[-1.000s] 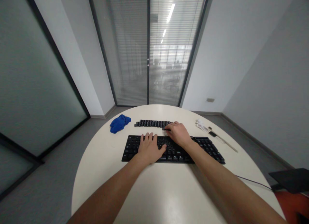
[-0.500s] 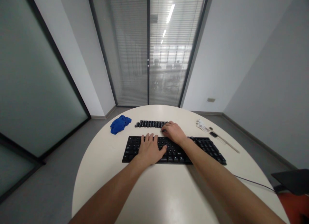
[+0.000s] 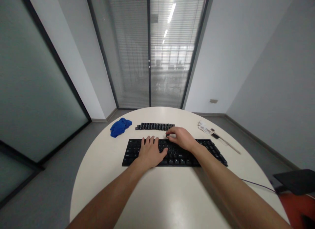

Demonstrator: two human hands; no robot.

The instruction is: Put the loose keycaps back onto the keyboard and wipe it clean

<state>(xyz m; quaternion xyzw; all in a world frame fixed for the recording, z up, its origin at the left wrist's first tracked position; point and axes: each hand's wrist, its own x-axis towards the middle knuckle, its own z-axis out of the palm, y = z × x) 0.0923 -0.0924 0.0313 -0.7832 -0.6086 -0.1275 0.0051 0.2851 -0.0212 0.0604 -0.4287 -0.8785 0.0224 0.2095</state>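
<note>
A black keyboard (image 3: pixel 182 156) lies on the round white table (image 3: pixel 157 193). My left hand (image 3: pixel 150 152) rests flat on its left half, fingers spread, thumb to the right. Over the keyboard's back edge is my right hand (image 3: pixel 180 137), thumb and index finger pinched on a small dark piece (image 3: pixel 167 135), perhaps a keycap. Just behind that hand, rows of loose black keycaps (image 3: pixel 155 126) lie side by side on the table.
A crumpled blue cloth (image 3: pixel 120 127) lies at the back left. At the back right are small white pieces (image 3: pixel 203 127), a thin stick (image 3: pixel 231 146) and a small black object (image 3: pixel 215 136). A cable (image 3: pixel 258 185) runs off the right edge, near a dark and red chair (image 3: pixel 295 202).
My right hand has drawn back slightly from the keycap rows, and the dark piece shows between its fingertips. My left hand stays on the keyboard. The whole view has shifted slightly.
</note>
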